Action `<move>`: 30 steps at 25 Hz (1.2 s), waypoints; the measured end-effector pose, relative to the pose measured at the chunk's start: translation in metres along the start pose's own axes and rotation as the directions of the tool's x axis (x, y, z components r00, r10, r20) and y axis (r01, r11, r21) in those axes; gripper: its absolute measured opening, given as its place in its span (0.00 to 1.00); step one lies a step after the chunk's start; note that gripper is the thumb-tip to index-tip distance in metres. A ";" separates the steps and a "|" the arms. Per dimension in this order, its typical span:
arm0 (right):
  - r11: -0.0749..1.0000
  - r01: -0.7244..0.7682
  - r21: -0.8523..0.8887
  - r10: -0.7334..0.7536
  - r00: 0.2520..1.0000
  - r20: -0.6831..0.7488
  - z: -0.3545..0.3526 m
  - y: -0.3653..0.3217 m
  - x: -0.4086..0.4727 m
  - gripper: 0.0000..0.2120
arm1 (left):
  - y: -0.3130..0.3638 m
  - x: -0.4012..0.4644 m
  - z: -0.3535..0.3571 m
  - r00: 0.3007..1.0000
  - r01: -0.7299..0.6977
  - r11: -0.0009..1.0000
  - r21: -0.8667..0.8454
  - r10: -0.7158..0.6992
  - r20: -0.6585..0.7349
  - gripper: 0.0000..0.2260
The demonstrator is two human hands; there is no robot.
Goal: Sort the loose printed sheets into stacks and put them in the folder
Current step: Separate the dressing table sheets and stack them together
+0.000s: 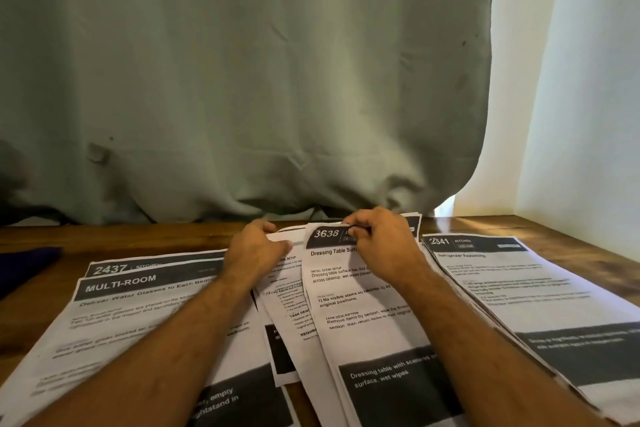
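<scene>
Bare forearms reaching over printed sheets, right hand (382,243) pinching the 3638 sheet (360,305) top edge, left hand (256,246) beside it, fingers curled over the underlying sheets (287,291).

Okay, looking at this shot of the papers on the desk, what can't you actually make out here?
All in the head view:
- 3638 sheet: header and title partly covered by the right hand.
- Middle sheet: mostly hidden under the left hand and the 3638 sheet.
- 2541 sheet: body text too blurred to read.
- Dark blue object: cut off by the left edge.
- Folder: not seen.
</scene>
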State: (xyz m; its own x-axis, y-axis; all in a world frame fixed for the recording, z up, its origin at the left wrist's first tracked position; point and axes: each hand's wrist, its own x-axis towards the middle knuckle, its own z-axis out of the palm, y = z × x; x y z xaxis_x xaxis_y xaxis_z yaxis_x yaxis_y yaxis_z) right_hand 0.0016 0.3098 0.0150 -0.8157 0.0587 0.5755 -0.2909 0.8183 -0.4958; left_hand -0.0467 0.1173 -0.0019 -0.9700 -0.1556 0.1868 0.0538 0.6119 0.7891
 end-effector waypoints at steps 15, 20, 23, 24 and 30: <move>0.994 -0.108 0.012 0.102 0.968 0.229 0.001 -0.010 -0.030 0.17 | -0.009 -0.003 0.001 0.979 -0.203 0.912 -0.356 0.178 -0.100 0.04; 0.999 -0.053 0.001 0.052 0.980 0.194 0.003 -0.016 -0.031 0.33 | -0.007 -0.005 -0.007 0.965 -0.197 0.876 -0.439 0.253 0.072 0.06; 0.998 -0.046 -0.048 0.056 0.971 0.233 0.004 -0.020 -0.032 0.32 | -0.010 -0.009 -0.011 0.940 -0.213 0.872 -0.440 0.305 0.150 0.08; 0.997 -0.047 -0.067 0.062 0.966 0.251 0.005 -0.021 -0.032 0.28 | -0.012 -0.009 -0.011 0.937 -0.214 0.875 -0.435 0.310 0.164 0.08; 0.992 -0.095 -0.082 0.112 0.963 0.245 0.004 -0.021 -0.031 0.16 | -0.017 -0.007 -0.008 0.947 -0.124 0.823 -0.554 0.265 0.183 0.08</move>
State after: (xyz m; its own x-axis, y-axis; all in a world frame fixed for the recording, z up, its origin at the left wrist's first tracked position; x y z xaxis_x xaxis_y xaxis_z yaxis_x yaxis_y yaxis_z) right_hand 0.0305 0.2883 0.0048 -0.9406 0.0085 0.3394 -0.1702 0.8532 -0.4930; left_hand -0.0386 0.1021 -0.0124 -0.9473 0.1571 0.2792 0.2957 0.0936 0.9507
